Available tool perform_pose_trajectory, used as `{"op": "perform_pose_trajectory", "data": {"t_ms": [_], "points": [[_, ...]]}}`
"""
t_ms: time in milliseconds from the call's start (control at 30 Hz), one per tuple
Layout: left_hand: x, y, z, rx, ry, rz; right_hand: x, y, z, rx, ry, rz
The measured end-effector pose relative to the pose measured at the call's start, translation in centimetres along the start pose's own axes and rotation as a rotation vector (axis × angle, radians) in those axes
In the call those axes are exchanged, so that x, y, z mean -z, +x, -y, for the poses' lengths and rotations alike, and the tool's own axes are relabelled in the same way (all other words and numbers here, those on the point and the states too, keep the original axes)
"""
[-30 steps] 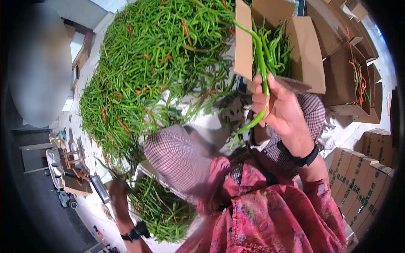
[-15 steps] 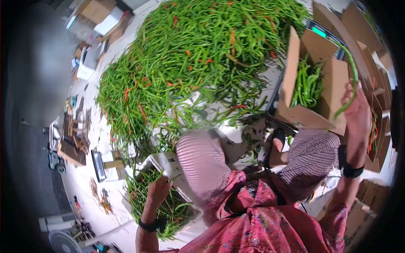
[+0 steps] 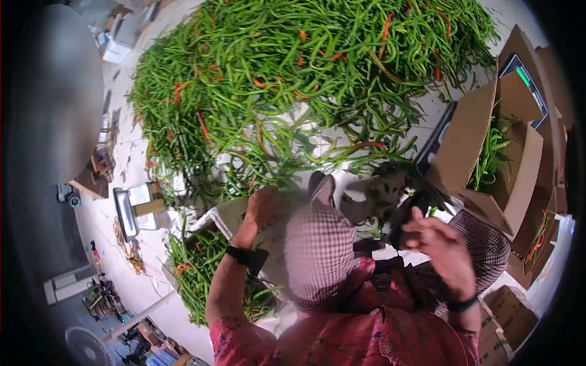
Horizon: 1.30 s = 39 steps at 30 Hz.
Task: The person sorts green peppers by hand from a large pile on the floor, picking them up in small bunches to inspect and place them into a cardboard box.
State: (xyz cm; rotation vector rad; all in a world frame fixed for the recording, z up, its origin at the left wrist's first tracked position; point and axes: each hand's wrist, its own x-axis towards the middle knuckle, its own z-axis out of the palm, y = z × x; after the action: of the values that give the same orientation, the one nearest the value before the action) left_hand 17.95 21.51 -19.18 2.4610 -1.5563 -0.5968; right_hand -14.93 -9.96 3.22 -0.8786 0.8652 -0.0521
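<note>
My left hand is at the near edge of the large pile of green chili peppers, just above the white container that holds more green peppers. Its fingers are hidden or blurred. My right hand hangs over my knee, fingers curled, with no pepper visible in it. To its upper right, an open cardboard box holds green peppers and stands by a scale with a lit display.
Red peppers lie in another cardboard box at the right edge. A metal tray is on the floor at the left. A fan stands at the lower left, and a cardboard box at the lower right.
My right hand has come down and left from beside the box, and the long green pepper no longer shows in it. My left hand has moved up from the container to the pile. The view has shifted.
</note>
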Motion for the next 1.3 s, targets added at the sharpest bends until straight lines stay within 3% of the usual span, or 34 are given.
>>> {"op": "perform_pose_trajectory", "data": {"t_ms": [67, 100, 133, 167, 200, 267, 300, 333, 367, 400, 467, 533, 600, 633, 667, 733, 767, 800, 833, 867, 900, 967, 1000, 1067, 1133, 1167, 1200, 1233, 1267, 1300], "points": [[-2.4, 3.2, -1.4, 0.426, -0.675, -0.025, -0.4, 4.7, -4.5, -0.090, 0.200, 0.006], [-1.8, 5.1, -3.1, 0.415, -0.682, -0.005, 1.2, 7.6, -8.4, -0.142, 0.228, -0.003], [0.1, 7.1, -5.7, 0.282, -0.575, -0.010, 2.0, 9.9, -10.6, -0.175, 0.339, 0.027], [1.0, 8.9, -7.2, 0.155, -0.469, -0.016, 2.4, 11.5, -11.8, -0.211, 0.451, 0.060], [-0.3, 10.4, -7.1, 0.151, -0.478, -0.001, 2.2, 12.3, -12.0, -0.218, 0.455, 0.044], [-3.7, 13.8, -7.0, 0.084, -0.488, -0.010, 1.9, 13.8, -12.2, -0.129, 0.315, -0.050], [-3.8, 15.4, -8.4, 0.086, -0.361, 0.060, 3.0, 14.2, -14.7, 0.005, 0.492, -0.093], [-3.8, 16.6, -9.8, 0.086, -0.231, 0.129, 4.1, 15.5, -15.9, 0.001, 0.492, -0.105], [-5.8, 17.5, -10.1, -0.054, -0.305, -0.056, 5.3, 16.9, -16.6, -0.071, 0.384, -0.162], [-6.4, 18.7, -11.2, -0.059, -0.313, -0.048, 6.4, 18.2, -16.9, -0.143, 0.277, -0.217], [-7.2, 21.6, -13.5, -0.302, -0.097, -0.237, 8.1, 20.1, -17.2, -0.194, 0.172, -0.234], [-9.0, 23.6, -14.6, -0.234, 0.116, -0.248, 8.6, 21.2, -18.2, 0.127, 0.124, -0.336], [-12.0, 24.9, -14.1, -0.152, 0.117, -0.253, 8.1, 22.6, -15.0, -0.086, 0.130, -0.293], [-11.3, 24.9, -13.9, -0.191, -0.040, -0.204, 7.6, 22.8, -14.3, -0.086, 0.147, -0.290], [-10.6, 24.3, -13.9, -0.138, -0.215, -0.301, 7.1, 22.6, -14.1, -0.089, 0.166, -0.295], [-9.3, 22.6, -12.1, 0.029, -0.497, -0.504, 7.9, 22.8, -15.3, -0.124, 0.184, -0.246], [-8.1, 21.3, -10.8, 0.227, -0.265, -0.561, 8.5, 22.8, -15.8, -0.136, 0.199, -0.225], [-7.8, 19.7, -8.2, 0.341, -0.231, -0.678, 9.5, 23.1, -17.1, -0.147, 0.202, -0.207], [-8.2, 18.1, -4.8, 0.472, -0.495, -0.786, 10.4, 23.5, -19.0, -0.183, 0.243, -0.209], [-7.1, 15.4, -2.0, 0.504, -0.274, -0.805, 10.6, 23.5, -20.3, -0.217, 0.284, -0.216], [-7.9, 13.2, 1.0, 0.803, -0.156, -0.748, 9.5, 23.3, -20.9, -0.162, 0.350, -0.289], [-8.1, 9.1, 6.1, 1.094, -0.110, -0.618, 10.0, 23.4, -23.4, -0.220, 0.336, -0.265], [-9.9, 7.6, 8.1, 1.113, 0.029, -0.594, 10.3, 23.7, -24.0, -0.276, 0.321, -0.251], [-20.4, 4.1, 18.4, 1.037, -0.880, -0.606, 10.2, 23.8, -23.0, -0.376, 0.284, -0.148], [-11.9, 10.4, 6.9, 1.028, -0.216, -0.418, 8.9, 23.9, -22.8, -0.346, 0.264, -0.114], [-12.8, 12.0, 5.6, 1.063, -0.174, -0.406, 7.8, 23.6, -21.9, -0.350, 0.261, -0.109], [-14.0, 12.7, 4.5, 0.854, -0.195, -0.590, 6.5, 23.3, -20.3, -0.327, 0.219, -0.147], [-14.4, 15.2, 2.7, 0.824, -0.325, -0.767, 5.8, 23.4, -19.3, -0.299, 0.176, -0.187], [-12.2, 17.1, 0.2, 0.824, -0.548, -0.781, 6.1, 23.7, -19.4, -0.294, 0.170, -0.186], [-10.5, 18.5, -1.5, 0.928, -0.840, -0.671, 6.9, 23.6, -19.8, -0.302, 0.175, -0.166]]}}
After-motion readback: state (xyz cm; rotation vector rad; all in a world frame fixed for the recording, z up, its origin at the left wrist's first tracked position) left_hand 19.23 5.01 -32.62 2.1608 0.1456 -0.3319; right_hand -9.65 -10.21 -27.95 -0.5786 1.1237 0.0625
